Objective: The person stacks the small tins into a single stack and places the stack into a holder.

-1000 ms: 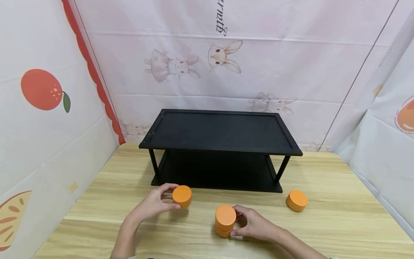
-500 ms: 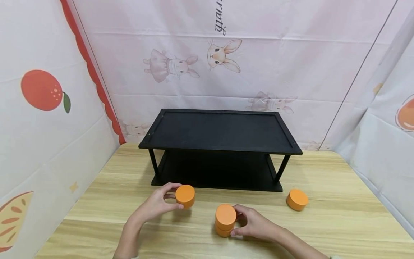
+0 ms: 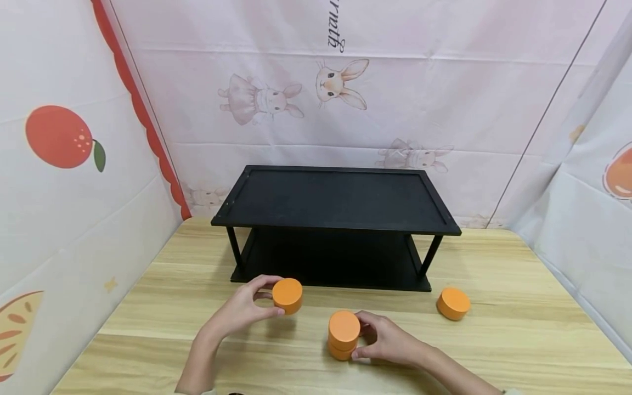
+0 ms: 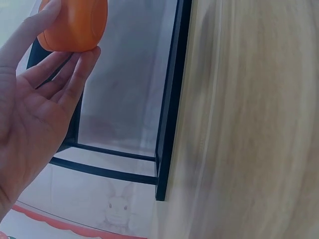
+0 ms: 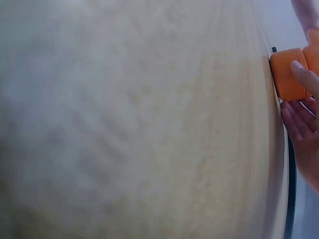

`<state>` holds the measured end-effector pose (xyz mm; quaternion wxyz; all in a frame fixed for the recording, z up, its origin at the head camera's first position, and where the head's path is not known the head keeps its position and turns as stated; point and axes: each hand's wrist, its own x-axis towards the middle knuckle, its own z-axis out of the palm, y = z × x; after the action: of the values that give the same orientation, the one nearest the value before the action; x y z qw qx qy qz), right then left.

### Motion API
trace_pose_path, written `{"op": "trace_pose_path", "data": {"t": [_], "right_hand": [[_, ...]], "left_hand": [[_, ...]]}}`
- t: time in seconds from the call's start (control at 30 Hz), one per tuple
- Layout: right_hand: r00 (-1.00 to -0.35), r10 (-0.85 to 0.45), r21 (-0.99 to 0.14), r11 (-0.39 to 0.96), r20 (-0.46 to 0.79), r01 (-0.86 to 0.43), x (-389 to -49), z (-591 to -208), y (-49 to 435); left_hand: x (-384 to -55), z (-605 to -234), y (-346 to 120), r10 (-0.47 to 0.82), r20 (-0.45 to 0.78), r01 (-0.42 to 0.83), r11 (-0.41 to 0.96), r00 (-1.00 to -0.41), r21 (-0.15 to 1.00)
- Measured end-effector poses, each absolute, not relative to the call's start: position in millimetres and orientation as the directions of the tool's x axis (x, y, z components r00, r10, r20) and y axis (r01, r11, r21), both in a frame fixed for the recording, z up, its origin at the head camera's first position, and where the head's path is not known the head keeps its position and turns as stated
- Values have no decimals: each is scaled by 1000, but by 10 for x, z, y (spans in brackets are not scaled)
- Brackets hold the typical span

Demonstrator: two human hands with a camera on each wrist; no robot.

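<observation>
In the head view my left hand (image 3: pixel 243 311) pinches an orange round block (image 3: pixel 287 293) by its sides, thumb in front and fingers behind. That block is held above the table, as its shadow below shows. To the right, two matching orange blocks stand stacked, the upper block (image 3: pixel 344 327) on the lower block (image 3: pixel 340 352). My right hand (image 3: pixel 390 340) grips the lower block of the stack from the right. The left wrist view has the held orange block (image 4: pixel 75 25) between thumb and fingertips. In the right wrist view the thumb lies on the lower block (image 5: pixel 286 74).
A black two-tier rack (image 3: pixel 336 200) stands behind the hands, its lower shelf (image 3: pixel 331 263) near the table surface. One more orange round block (image 3: pixel 453 304) lies on the wooden table (image 3: pixel 503 285) at the right. Printed cloth (image 3: pixel 296 33) surrounds the table.
My left hand has carried its orange block a little to the right and slightly up, toward the stack. The right hand and the stack have stayed in place.
</observation>
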<state>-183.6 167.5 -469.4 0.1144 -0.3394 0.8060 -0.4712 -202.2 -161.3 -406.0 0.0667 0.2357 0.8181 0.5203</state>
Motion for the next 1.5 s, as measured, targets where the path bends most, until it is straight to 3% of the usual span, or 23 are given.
{"op": "trace_pose_path", "data": {"t": [1.5], "right_hand": [[-741,-655,-837,319,145,-446,-1831,-4673,1665]], "left_hand": [[-1958,-4026,-1329,485,192,389,345,-853,854]]}}
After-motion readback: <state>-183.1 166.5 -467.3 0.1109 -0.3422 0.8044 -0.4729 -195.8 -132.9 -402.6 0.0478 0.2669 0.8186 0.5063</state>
